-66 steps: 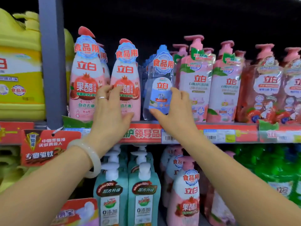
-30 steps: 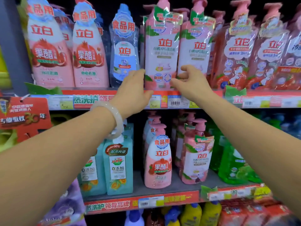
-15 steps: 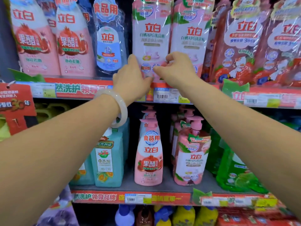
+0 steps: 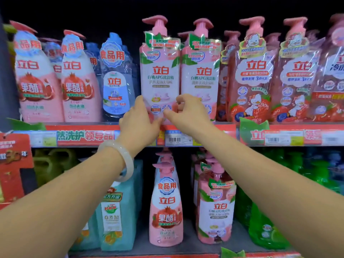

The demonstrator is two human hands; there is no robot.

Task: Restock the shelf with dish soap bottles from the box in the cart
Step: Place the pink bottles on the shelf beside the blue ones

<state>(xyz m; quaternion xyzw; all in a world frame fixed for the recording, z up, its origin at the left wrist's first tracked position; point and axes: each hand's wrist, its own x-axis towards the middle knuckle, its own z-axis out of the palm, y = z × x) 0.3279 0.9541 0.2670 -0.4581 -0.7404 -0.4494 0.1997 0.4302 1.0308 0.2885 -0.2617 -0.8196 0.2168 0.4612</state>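
A pink pump bottle of dish soap [image 4: 160,75] in clear wrap stands on the upper shelf [image 4: 83,137], at the front of its row. My left hand [image 4: 138,123] holds its lower left side, fingers up along the edge and thumb across the front. My right hand [image 4: 187,112] is at its lower right, fingers curled and thumb pointing left onto the wrap. A twin pink pump bottle [image 4: 202,75] stands touching it on the right. The box and the cart are out of view.
Pomegranate bottles [image 4: 78,84] and a blue bottle [image 4: 116,86] stand to the left, strawberry pump bottles [image 4: 249,81] to the right. The lower shelf holds teal jugs [image 4: 115,211], pink bottles [image 4: 165,207] and green bottles [image 4: 264,229]. A red tag [image 4: 13,161] hangs at the left.
My hands moved right from the blue bottle to the pink pump bottle and closed in on its base. The view shifted right and rose again.
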